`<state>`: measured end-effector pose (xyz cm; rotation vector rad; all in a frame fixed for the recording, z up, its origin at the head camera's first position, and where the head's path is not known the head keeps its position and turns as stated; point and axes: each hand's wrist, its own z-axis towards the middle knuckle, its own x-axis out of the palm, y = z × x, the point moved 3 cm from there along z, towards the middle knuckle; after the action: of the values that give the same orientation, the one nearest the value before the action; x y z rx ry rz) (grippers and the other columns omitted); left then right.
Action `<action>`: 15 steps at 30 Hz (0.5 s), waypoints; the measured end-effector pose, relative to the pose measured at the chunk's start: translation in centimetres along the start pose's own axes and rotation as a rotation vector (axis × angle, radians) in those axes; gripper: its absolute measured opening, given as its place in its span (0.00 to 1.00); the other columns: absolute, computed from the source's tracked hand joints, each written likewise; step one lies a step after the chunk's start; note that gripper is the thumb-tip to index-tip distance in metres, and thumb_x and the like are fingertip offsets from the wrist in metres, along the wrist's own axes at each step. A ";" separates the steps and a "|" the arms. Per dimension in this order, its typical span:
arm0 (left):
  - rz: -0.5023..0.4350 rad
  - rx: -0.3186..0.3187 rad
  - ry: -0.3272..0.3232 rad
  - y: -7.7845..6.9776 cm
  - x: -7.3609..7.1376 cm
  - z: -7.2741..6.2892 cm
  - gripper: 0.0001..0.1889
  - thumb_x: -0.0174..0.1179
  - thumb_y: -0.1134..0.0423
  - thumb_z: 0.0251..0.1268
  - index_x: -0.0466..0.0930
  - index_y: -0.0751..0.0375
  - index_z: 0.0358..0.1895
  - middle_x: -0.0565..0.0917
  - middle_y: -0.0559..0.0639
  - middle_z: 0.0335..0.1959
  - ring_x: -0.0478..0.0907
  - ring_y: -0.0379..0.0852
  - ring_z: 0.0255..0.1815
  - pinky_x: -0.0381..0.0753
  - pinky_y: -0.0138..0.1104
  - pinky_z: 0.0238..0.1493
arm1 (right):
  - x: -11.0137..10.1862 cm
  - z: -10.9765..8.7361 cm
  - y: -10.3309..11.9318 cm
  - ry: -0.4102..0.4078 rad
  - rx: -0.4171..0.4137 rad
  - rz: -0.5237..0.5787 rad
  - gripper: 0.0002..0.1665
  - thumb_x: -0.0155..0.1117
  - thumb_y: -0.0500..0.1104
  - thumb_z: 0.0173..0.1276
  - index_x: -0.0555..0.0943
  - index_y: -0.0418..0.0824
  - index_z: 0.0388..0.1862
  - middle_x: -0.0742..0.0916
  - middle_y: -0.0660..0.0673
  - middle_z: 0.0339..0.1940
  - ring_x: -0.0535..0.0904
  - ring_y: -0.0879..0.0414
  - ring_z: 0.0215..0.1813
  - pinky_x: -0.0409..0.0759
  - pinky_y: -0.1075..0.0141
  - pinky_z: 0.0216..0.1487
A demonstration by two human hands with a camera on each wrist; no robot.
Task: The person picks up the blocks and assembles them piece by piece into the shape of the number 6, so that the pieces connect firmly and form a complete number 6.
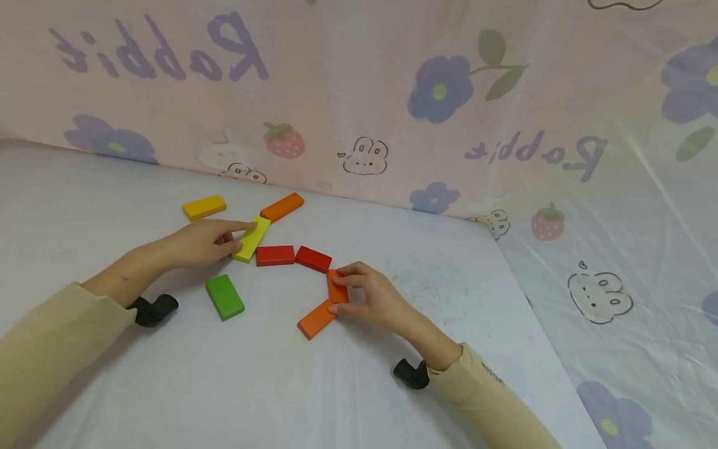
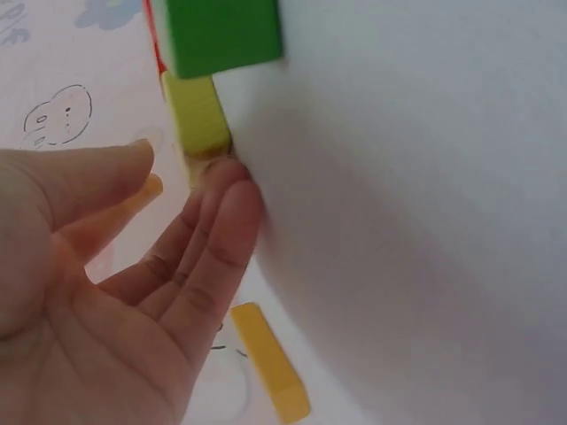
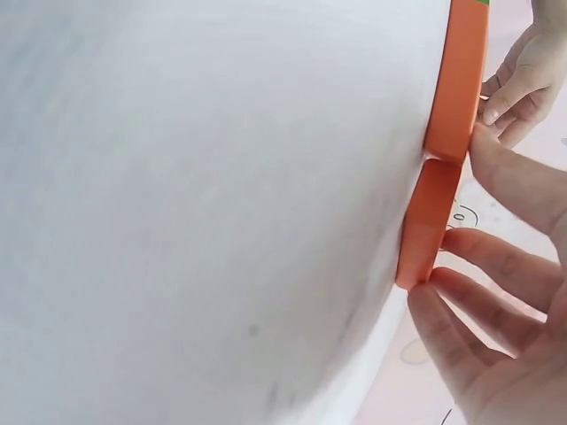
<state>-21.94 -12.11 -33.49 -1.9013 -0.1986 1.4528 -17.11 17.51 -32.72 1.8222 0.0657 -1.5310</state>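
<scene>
My left hand (image 1: 199, 242) is at a yellow block (image 1: 253, 238), its index fingertip on the far end and its thumb at the near left edge. In the left wrist view that yellow block (image 2: 202, 115) is partly hidden behind the fingers. My right hand (image 1: 373, 296) holds an orange block (image 1: 338, 288) lengthwise, fingers at the far end and thumb at the near end. A second orange block (image 1: 316, 320) meets it at an angle below. Two red blocks, one on the left (image 1: 275, 255) and one on the right (image 1: 313, 259), bridge the space between the hands.
Another orange block (image 1: 282, 206) lies past the yellow one, its corner near it. A deeper yellow block (image 1: 204, 207) is at the back left, and a green block (image 1: 225, 297) lies in front of the left hand. A patterned curtain (image 1: 364, 93) borders the white table (image 1: 252, 393).
</scene>
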 end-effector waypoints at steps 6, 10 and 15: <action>0.072 0.075 -0.080 -0.2 -0.8 -1.1 0.26 0.61 0.67 0.62 0.71 0.68 0.64 0.80 0.56 0.41 0.77 0.48 0.37 0.80 0.40 0.38 | 0.0 0.1 0.2 0.009 0.007 -0.010 0.31 0.74 0.46 0.57 0.80 0.34 0.57 0.80 0.42 0.58 0.75 0.47 0.62 0.73 0.54 0.63; 0.079 0.086 -0.099 -0.1 -1.2 -2.0 0.20 0.64 0.64 0.60 0.79 0.64 0.57 0.80 0.56 0.44 0.78 0.48 0.39 0.81 0.43 0.40 | -0.1 0.0 0.3 0.008 0.008 -0.016 0.31 0.74 0.46 0.56 0.80 0.34 0.57 0.80 0.42 0.58 0.74 0.47 0.62 0.72 0.55 0.63; 0.041 0.096 -0.045 0.0 -1.3 -3.1 0.19 0.68 0.58 0.56 0.82 0.57 0.51 0.80 0.50 0.46 0.77 0.48 0.44 0.80 0.45 0.43 | -0.1 0.0 0.2 0.001 -0.007 -0.017 0.31 0.74 0.46 0.56 0.80 0.35 0.57 0.80 0.42 0.57 0.75 0.47 0.62 0.72 0.55 0.63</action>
<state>-19.65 -14.18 -32.14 -1.8061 -0.1092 1.5064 -17.04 17.44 -32.50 1.8213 0.0872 -1.5404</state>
